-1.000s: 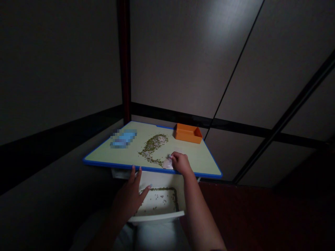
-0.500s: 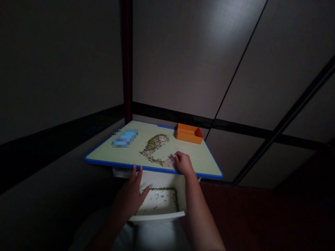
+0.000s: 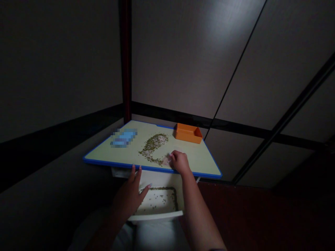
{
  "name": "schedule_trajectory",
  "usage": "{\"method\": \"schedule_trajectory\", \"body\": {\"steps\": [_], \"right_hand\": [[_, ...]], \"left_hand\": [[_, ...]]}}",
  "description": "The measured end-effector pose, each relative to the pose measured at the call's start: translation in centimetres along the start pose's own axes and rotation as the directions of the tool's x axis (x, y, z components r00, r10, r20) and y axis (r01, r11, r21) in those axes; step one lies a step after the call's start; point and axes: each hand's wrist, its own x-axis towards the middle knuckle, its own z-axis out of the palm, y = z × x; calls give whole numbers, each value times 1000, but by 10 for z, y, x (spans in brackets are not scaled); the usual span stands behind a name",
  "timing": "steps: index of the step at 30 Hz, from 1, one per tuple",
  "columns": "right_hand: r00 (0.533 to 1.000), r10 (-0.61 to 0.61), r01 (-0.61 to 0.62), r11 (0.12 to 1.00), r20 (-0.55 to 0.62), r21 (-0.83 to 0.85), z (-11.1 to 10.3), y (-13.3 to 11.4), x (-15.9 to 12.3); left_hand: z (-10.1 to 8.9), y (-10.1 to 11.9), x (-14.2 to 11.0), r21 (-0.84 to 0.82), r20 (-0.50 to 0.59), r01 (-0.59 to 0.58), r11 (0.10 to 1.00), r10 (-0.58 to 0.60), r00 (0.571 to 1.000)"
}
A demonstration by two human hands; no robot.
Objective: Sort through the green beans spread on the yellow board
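Small green grains that look like mung beans [image 3: 151,145] lie spread in a curved patch on a pale tabletop [image 3: 193,157] with a blue rim. At the patch's near right end, my right hand [image 3: 180,161] rests on the tabletop with its fingers curled together. A pale pinkish patch [image 3: 166,160] shows beside its fingertips; whether anything is pinched there is hidden. My left hand [image 3: 132,195] has its fingers apart, two fingertips at the table's front edge and the thumb over a white drawer [image 3: 157,217]. More green grains lie in that drawer, mostly along its sides.
An orange open box [image 3: 187,134] stands at the tabletop's back right. On the left lies a blurred-out blue item [image 3: 124,137]. Dark panelled walls [image 3: 178,62] close in behind and to the left. Reddish floor [image 3: 251,216] shows at the right.
My right hand has shifted slightly left, closer to the grains, along the tabletop. My left hand stays at the front edge. The view has moved a little.
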Motion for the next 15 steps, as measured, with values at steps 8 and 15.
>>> {"method": "schedule_trajectory", "body": {"steps": [8,15], "right_hand": [[998,-31,26,995,51,94,-2,-2,-2],[997,-69,64,978,22,201,3,5,-2]], "left_hand": [[3,-3,-1,-27,-23,-26,999,25,999],[-1,0,-2,-46,-22,-18,999,17,1000]]}}
